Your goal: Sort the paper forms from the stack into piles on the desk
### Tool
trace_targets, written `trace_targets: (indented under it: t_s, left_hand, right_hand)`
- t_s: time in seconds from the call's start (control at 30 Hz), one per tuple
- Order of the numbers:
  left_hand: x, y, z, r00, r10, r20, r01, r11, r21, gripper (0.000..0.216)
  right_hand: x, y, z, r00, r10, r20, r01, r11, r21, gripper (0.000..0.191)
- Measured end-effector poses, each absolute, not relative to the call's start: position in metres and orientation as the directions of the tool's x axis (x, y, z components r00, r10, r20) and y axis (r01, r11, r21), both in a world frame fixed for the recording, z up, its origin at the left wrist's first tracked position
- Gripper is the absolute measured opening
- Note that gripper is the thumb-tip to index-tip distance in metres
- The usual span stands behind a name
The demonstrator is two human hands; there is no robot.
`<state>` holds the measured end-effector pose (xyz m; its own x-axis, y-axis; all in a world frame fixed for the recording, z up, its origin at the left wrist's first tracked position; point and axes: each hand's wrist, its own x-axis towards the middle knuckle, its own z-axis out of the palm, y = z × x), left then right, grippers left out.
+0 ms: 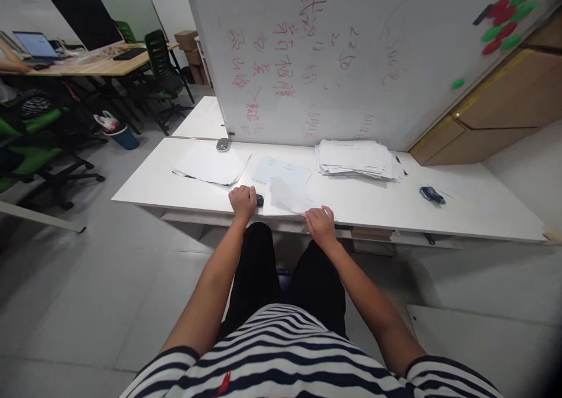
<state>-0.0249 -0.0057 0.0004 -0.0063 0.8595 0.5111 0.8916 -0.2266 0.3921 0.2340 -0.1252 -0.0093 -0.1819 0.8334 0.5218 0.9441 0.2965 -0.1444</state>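
My left hand [243, 201] is closed in a fist on the front edge of the white table [461, 210], around a small dark object [260, 199] whose end shows at its right side. My right hand [319, 222] pinches the near corner of a blurred, lifted sheet of paper [285, 194]. Under it lies a light blue printed sheet [281, 171].
A stack of papers [355, 159] sits at the back right, a loose pile of sheets [211, 165] at the left. A dark stapler-like object [432, 195] lies to the right. A whiteboard [351, 52] with red writing stands behind. Desks and green chairs [160, 64] fill the left.
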Motion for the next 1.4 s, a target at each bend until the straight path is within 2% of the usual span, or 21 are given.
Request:
trace_targets:
  t_s: [0.17,0.23,0.27,0.3,0.37,0.4,0.43,0.5,0.53,0.6,0.7,0.77,0.8,0.87,0.93,0.97,1.03,1.1,1.2,1.3,1.4]
  left_hand:
    - [-0.023,-0.03,0.015,0.073,0.796,0.601,0.789,-0.414,0.453,0.027]
    - [-0.013,-0.054,0.013,-0.021,0.788,0.615,0.723,-0.413,0.554,0.031]
    - [-0.007,-0.069,0.009,-0.097,0.805,0.585,0.659,-0.388,0.644,0.033]
    - [0.0,-0.084,0.005,-0.194,0.841,0.505,0.57,-0.322,0.756,0.035]
    - [0.01,-0.112,-0.004,-0.36,0.918,0.169,0.269,-0.072,0.96,0.044]
    - [0.012,-0.123,-0.006,-0.323,0.945,-0.042,0.081,0.072,0.994,0.051]
    - [0.011,-0.131,-0.006,-0.196,0.958,-0.212,-0.078,0.2,0.977,0.06]
    - [0.005,-0.141,-0.001,0.12,0.908,-0.401,-0.255,0.418,0.872,0.075]
    - [0.0,-0.144,0.003,0.248,0.866,-0.435,-0.281,0.494,0.823,0.078]
    - [-0.009,-0.145,0.011,0.376,0.79,-0.485,-0.26,0.592,0.763,0.072]
    - [-0.012,-0.144,0.013,0.326,0.761,-0.561,-0.164,0.63,0.759,0.05]
    - [-0.008,-0.144,0.01,0.232,0.797,-0.557,-0.102,0.589,0.801,0.045]
    - [-0.005,-0.145,0.009,0.198,0.824,-0.531,-0.069,0.552,0.831,0.043]
    - [-0.001,-0.148,0.012,0.216,0.858,-0.466,0.029,0.471,0.881,0.038]
    - [0.0,-0.152,0.022,0.339,0.841,-0.421,0.152,0.392,0.907,0.034]
    - [0.0,-0.153,0.03,0.416,0.812,-0.41,0.205,0.355,0.912,0.032]
    - [0.0,-0.156,0.049,0.548,0.74,-0.391,0.271,0.285,0.919,0.03]
    - [0.0,-0.156,0.07,0.623,0.703,-0.343,0.287,0.202,0.936,0.029]
    - [0.001,-0.148,0.102,0.665,0.72,-0.199,0.263,0.025,0.965,0.027]
    - [0.006,-0.131,0.127,0.634,0.773,-0.007,0.205,-0.16,0.965,0.024]
    - [0.019,-0.107,0.128,0.522,0.834,0.179,0.086,-0.26,0.962,0.023]
  right_hand:
    - [0.248,-0.161,-0.027,-0.173,0.861,0.478,0.944,0.284,-0.169,0.025]
    - [0.251,-0.168,-0.03,-0.16,0.862,0.481,0.937,0.287,-0.202,0.024]
    - [0.252,-0.17,-0.031,-0.155,0.861,0.485,0.93,0.293,-0.222,0.024]
    - [0.253,-0.173,-0.032,-0.152,0.859,0.488,0.922,0.301,-0.242,0.024]
    - [0.252,-0.179,-0.033,-0.156,0.859,0.488,0.904,0.323,-0.28,0.024]
    - [0.251,-0.183,-0.033,-0.164,0.859,0.484,0.892,0.338,-0.299,0.024]
    - [0.25,-0.187,-0.034,-0.176,0.861,0.478,0.877,0.357,-0.32,0.023]
    - [0.248,-0.194,-0.034,-0.213,0.866,0.453,0.836,0.401,-0.373,0.022]
    - [0.248,-0.197,-0.034,-0.235,0.87,0.434,0.813,0.42,-0.402,0.021]
    - [0.25,-0.203,-0.034,-0.271,0.879,0.391,0.774,0.441,-0.455,0.02]
    - [0.254,-0.209,-0.034,-0.291,0.893,0.344,0.74,0.438,-0.511,0.017]
    - [0.255,-0.212,-0.037,-0.248,0.91,0.332,0.718,0.403,-0.567,0.017]
    - [0.254,-0.214,-0.039,-0.185,0.926,0.328,0.701,0.359,-0.617,0.023]
    - [0.25,-0.216,-0.044,0.061,0.956,0.288,0.607,0.194,-0.771,0.043]
    - [0.244,-0.218,-0.047,0.355,0.928,0.113,0.333,-0.012,-0.943,0.057]
    - [0.243,-0.219,-0.047,0.421,0.906,-0.029,0.134,-0.093,-0.987,0.061]
    - [0.244,-0.222,-0.04,0.33,0.902,-0.278,-0.241,-0.204,-0.949,0.06]
    - [0.251,-0.225,-0.024,0.136,0.929,-0.345,-0.441,-0.256,-0.86,0.055]
    - [0.269,-0.224,0.012,0.048,0.971,-0.232,-0.453,-0.186,-0.872,0.06]
    - [0.286,-0.207,0.045,0.136,0.99,-0.03,-0.266,0.007,-0.964,0.08]
    - [0.291,-0.178,0.058,0.22,0.958,0.185,-0.068,0.204,-0.977,0.1]
